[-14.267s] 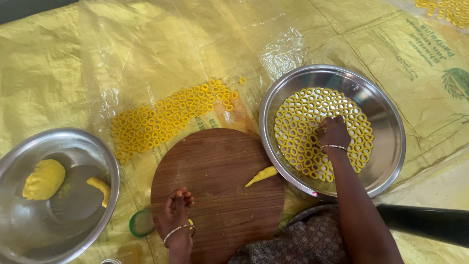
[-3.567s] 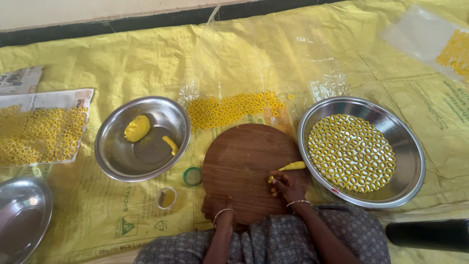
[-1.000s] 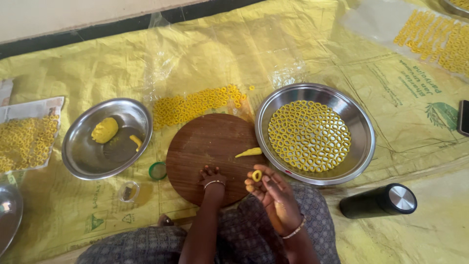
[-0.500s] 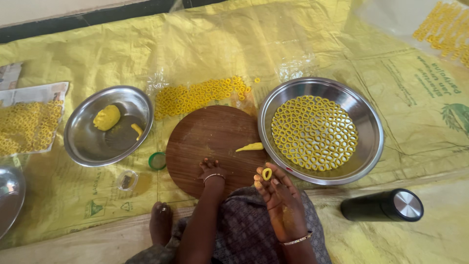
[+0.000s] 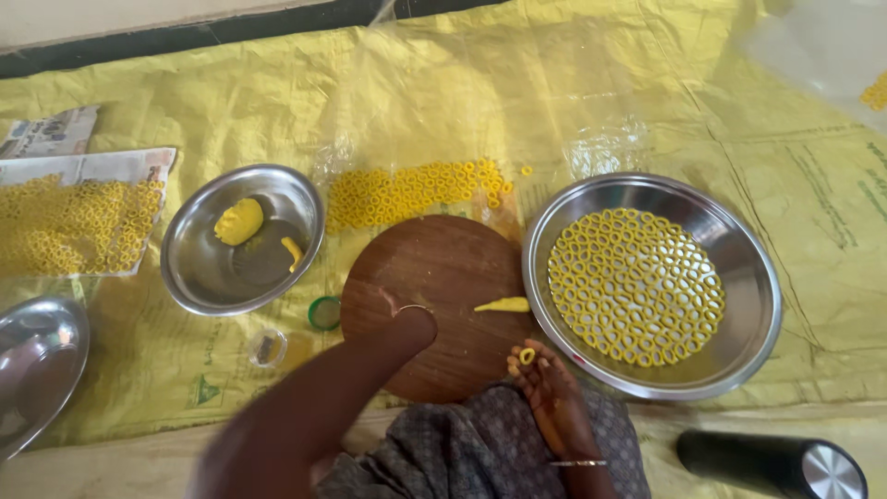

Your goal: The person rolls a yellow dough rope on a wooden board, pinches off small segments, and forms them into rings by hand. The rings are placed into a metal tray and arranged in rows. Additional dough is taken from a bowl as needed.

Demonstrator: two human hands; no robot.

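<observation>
Single head-worn camera, looking steeply down from above person's lap, facing forward across yellow woven plastic floor sheet (image 5: 647, 111). Mid-near range: round brown wooden board (image 5: 434, 296) at frame centre, forearms entering from bottom edge. Dark floor strip along top edge.

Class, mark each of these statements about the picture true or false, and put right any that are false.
1. The right hand holds a small yellow dough ring at its fingertips. True.
2. The round wooden board is bare. False: a short yellow dough strip lies on it, and the left hand rests on it.
3. The large steel pan to the right of the board holds many yellow rings. True.
4. The small steel bowl left of the board is full of rings. False: it holds a dough lump and one small piece.
5. The black cylinder stands upright. False: it lies on its side.
</observation>
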